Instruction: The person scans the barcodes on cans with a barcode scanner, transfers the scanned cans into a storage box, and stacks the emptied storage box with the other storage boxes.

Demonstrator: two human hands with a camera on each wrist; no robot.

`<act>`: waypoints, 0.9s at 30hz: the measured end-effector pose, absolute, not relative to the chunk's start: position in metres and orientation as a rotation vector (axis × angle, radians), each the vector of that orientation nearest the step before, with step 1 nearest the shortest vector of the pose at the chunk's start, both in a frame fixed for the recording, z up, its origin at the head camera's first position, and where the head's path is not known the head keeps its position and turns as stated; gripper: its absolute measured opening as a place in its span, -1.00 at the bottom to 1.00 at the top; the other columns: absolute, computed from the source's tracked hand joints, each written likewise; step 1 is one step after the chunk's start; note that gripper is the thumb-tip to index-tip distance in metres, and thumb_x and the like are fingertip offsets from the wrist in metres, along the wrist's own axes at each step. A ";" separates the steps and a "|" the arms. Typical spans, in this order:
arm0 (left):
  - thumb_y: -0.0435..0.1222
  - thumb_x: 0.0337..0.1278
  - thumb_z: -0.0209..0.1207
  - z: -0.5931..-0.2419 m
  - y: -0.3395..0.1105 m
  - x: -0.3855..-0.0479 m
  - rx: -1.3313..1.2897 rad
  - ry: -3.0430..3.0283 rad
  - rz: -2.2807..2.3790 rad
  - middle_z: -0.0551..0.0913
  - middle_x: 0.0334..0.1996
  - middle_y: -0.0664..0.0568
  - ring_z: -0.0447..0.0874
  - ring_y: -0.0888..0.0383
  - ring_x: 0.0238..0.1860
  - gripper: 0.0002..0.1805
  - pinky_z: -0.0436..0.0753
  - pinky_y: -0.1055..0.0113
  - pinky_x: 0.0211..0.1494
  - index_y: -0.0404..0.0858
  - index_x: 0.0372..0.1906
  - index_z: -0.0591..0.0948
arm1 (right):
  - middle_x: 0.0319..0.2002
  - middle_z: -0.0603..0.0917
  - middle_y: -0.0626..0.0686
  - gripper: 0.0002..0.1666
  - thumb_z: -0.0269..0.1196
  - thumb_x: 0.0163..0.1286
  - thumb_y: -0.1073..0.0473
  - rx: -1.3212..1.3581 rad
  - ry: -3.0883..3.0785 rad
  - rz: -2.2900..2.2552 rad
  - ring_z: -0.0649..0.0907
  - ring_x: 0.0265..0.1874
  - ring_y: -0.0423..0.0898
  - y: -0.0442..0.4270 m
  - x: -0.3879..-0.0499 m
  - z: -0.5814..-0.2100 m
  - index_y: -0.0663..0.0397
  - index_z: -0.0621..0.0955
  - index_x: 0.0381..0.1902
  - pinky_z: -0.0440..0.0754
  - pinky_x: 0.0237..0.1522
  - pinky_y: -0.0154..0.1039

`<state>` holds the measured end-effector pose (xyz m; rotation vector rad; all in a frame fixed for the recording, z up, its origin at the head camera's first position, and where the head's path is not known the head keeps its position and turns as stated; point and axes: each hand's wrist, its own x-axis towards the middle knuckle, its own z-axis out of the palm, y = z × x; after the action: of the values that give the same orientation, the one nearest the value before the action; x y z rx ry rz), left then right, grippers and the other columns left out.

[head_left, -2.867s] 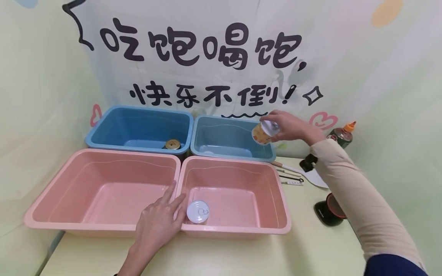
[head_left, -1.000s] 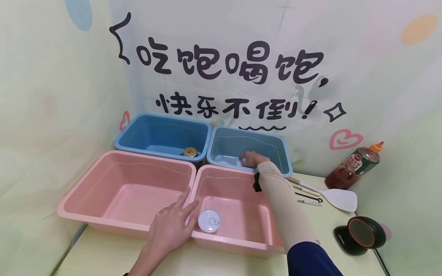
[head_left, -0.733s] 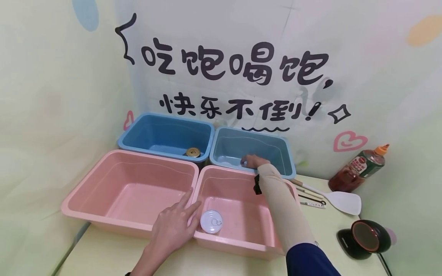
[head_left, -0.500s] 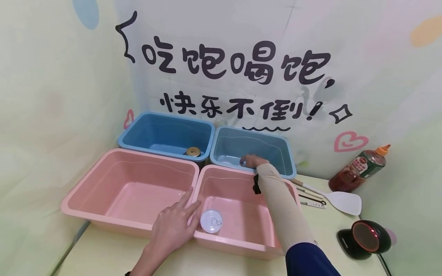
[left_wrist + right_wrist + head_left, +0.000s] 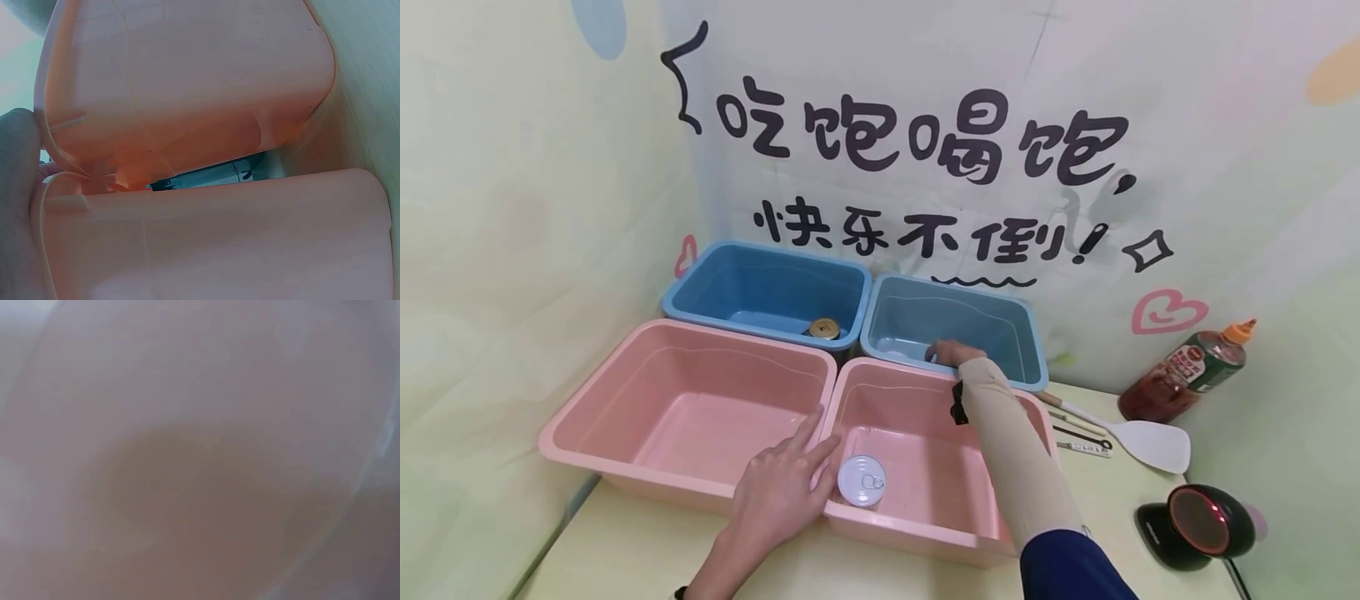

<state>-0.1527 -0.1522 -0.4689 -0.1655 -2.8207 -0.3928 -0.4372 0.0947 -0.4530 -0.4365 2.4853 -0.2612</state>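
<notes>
The right hand (image 5: 955, 352) reaches down inside the light-blue bin (image 5: 880, 346), near its front wall. Its fingers curl round a can, of which only a small pale patch shows; the bin's wall and the hand hide the rest. In the right wrist view everything is a pinkish blur. The left hand (image 5: 781, 492) lies with extended fingers over the meeting rims of the left pink bin (image 5: 647, 477) and the right pink bin (image 5: 917, 533). A silver can with a ring pull (image 5: 861, 481) stands in the right pink bin's front left corner, beside the left hand.
A gold-topped can (image 5: 824, 329) is in the dark-blue bin (image 5: 760, 331). To the right are a white spatula (image 5: 1152, 444), thin utensils, a leaning sauce bottle (image 5: 1183, 375) and a black device (image 5: 1198, 521). A lettered cloth hangs behind the bins.
The right hand has lowered the patterned can from above the light-blue bin into it. Over the last second it has stayed nearly still. The head view has shifted; the left hand keeps its place on the rims.
</notes>
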 end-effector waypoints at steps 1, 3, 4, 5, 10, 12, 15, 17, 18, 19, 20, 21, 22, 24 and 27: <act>0.04 0.25 0.17 -0.469 -0.152 -0.153 -0.168 -2.820 -0.391 0.45 0.43 -0.05 0.77 -0.07 0.01 -0.57 0.73 0.06 -0.13 0.11 0.18 0.67 | 0.43 0.38 0.28 -0.44 0.06 0.47 0.19 -0.421 2.485 -0.286 0.44 0.31 0.20 0.096 -0.438 -0.453 0.07 0.44 0.41 0.40 0.33 0.20; 0.04 0.25 0.16 -0.469 -0.152 -0.154 -0.174 -2.816 -0.387 0.45 0.43 -0.04 0.77 -0.06 0.01 -0.58 0.72 0.08 -0.13 0.12 0.18 0.67 | 0.43 0.37 0.30 -0.40 0.11 0.47 0.13 -0.416 2.505 -0.322 0.43 0.34 0.21 0.099 -0.439 -0.452 0.10 0.39 0.44 0.40 0.34 0.20; 0.04 0.26 0.15 -0.469 -0.152 -0.154 -0.177 -2.814 -0.384 0.45 0.43 -0.04 0.77 -0.06 0.01 -0.58 0.72 0.09 -0.14 0.12 0.18 0.68 | 0.44 0.36 0.30 -0.36 0.14 0.46 0.09 -0.419 2.525 -0.332 0.43 0.35 0.22 0.101 -0.440 -0.451 0.10 0.37 0.45 0.41 0.34 0.20; 0.04 0.26 0.15 -0.470 -0.152 -0.154 -0.180 -2.812 -0.380 0.45 0.43 -0.04 0.77 -0.05 0.01 -0.58 0.72 0.10 -0.15 0.12 0.18 0.68 | 0.44 0.36 0.30 -0.33 0.16 0.45 0.06 -0.437 2.543 -0.338 0.43 0.36 0.23 0.103 -0.441 -0.451 0.11 0.35 0.47 0.41 0.34 0.20; 0.04 0.26 0.15 -0.471 -0.151 -0.154 -0.188 -2.809 -0.373 0.46 0.42 -0.04 0.78 -0.04 -0.01 -0.59 0.72 0.12 -0.18 0.12 0.16 0.69 | 0.40 0.42 0.31 -0.25 0.21 0.46 -0.01 -0.586 2.663 -0.389 0.48 0.34 0.27 0.107 -0.444 -0.441 0.18 0.30 0.48 0.48 0.29 0.19; 0.04 0.26 0.15 -0.471 -0.151 -0.154 -0.188 -2.813 -0.375 0.46 0.42 -0.05 0.78 -0.05 -0.02 -0.59 0.72 0.12 -0.17 0.12 0.16 0.69 | 0.29 0.51 0.32 -0.27 0.21 0.46 0.01 -0.659 2.733 -0.462 0.55 0.24 0.25 0.105 -0.442 -0.433 0.20 0.32 0.46 0.54 0.20 0.16; 0.03 0.26 0.16 -0.471 -0.152 -0.153 -0.186 -2.820 -0.386 0.45 0.43 -0.06 0.77 -0.06 0.00 -0.59 0.73 0.10 -0.16 0.11 0.17 0.68 | 0.03 0.65 0.27 -0.34 0.25 0.44 0.02 -0.778 2.849 -0.614 0.66 -0.05 0.17 0.100 -0.432 -0.418 0.20 0.42 0.39 0.62 -0.01 0.08; 0.03 0.25 0.17 -0.470 -0.152 -0.153 -0.183 -2.821 -0.396 0.44 0.43 -0.06 0.77 -0.07 0.00 -0.58 0.73 0.08 -0.16 0.11 0.17 0.68 | -0.12 0.69 0.19 -0.38 0.30 0.39 0.00 -0.870 2.912 -0.700 0.68 -0.20 0.08 0.095 -0.422 -0.407 0.16 0.50 0.31 0.63 -0.12 0.03; 0.03 0.25 0.17 -0.470 -0.152 -0.153 -0.183 -2.818 -0.399 0.45 0.43 -0.07 0.77 -0.08 0.00 -0.58 0.73 0.08 -0.16 0.10 0.17 0.68 | -0.18 0.70 0.17 -0.39 0.33 0.36 -0.01 -0.920 2.921 -0.741 0.68 -0.26 0.05 0.091 -0.415 -0.401 0.16 0.53 0.27 0.64 -0.15 0.01; 0.03 0.25 0.17 -0.470 -0.152 -0.154 -0.182 -2.814 -0.399 0.45 0.43 -0.07 0.77 -0.08 0.00 -0.59 0.73 0.08 -0.16 0.10 0.17 0.68 | -0.22 0.71 0.14 -0.40 0.36 0.33 -0.03 -0.970 2.923 -0.772 0.68 -0.30 0.02 0.088 -0.407 -0.395 0.15 0.56 0.23 0.64 -0.18 -0.01; 0.03 0.26 0.16 -0.470 -0.153 -0.154 -0.182 -2.809 -0.398 0.45 0.42 -0.07 0.77 -0.08 0.00 -0.59 0.73 0.08 -0.17 0.09 0.17 0.68 | -0.25 0.71 0.11 -0.42 0.39 0.30 -0.04 -1.019 2.920 -0.796 0.68 -0.32 -0.02 0.085 -0.399 -0.389 0.14 0.60 0.18 0.65 -0.18 -0.04; 0.03 0.26 0.16 -0.470 -0.153 -0.154 -0.184 -2.801 -0.398 0.46 0.42 -0.07 0.77 -0.08 -0.01 -0.59 0.73 0.08 -0.17 0.09 0.17 0.69 | -0.28 0.72 0.09 -0.44 0.41 0.28 -0.04 -1.065 2.907 -0.811 0.68 -0.34 -0.05 0.083 -0.390 -0.384 0.14 0.62 0.14 0.66 -0.20 -0.07; 0.03 0.27 0.15 -0.470 -0.153 -0.154 -0.186 -2.794 -0.400 0.46 0.42 -0.08 0.77 -0.08 -0.02 -0.59 0.73 0.08 -0.18 0.09 0.16 0.69 | -0.32 0.71 0.07 -0.46 0.43 0.25 -0.04 -1.112 2.881 -0.820 0.67 -0.37 -0.07 0.080 -0.382 -0.380 0.14 0.64 0.10 0.66 -0.22 -0.09; 0.04 0.29 0.13 -0.470 -0.153 -0.153 -0.194 -2.784 -0.394 0.47 0.41 -0.08 0.78 -0.08 -0.03 -0.60 0.72 0.09 -0.20 0.09 0.16 0.69 | -0.39 0.69 0.02 -0.52 0.45 0.23 -0.02 -1.203 2.818 -0.794 0.64 -0.42 -0.11 0.075 -0.364 -0.374 0.13 0.68 0.02 0.65 -0.26 -0.16; 0.04 0.30 0.13 -0.470 -0.154 -0.152 -0.199 -2.776 -0.392 0.47 0.41 -0.08 0.78 -0.07 -0.04 -0.60 0.72 0.09 -0.21 0.10 0.17 0.69 | -0.47 0.66 -0.09 -0.58 0.47 0.20 -0.03 -1.338 2.708 -0.687 0.60 -0.47 -0.20 0.067 -0.341 -0.374 0.09 0.72 -0.07 0.62 -0.31 -0.27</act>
<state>-0.1522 -0.1539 -0.4698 -0.1987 -2.7761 -0.3919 -0.3413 0.0666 -0.3740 -1.3384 2.7081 -0.6874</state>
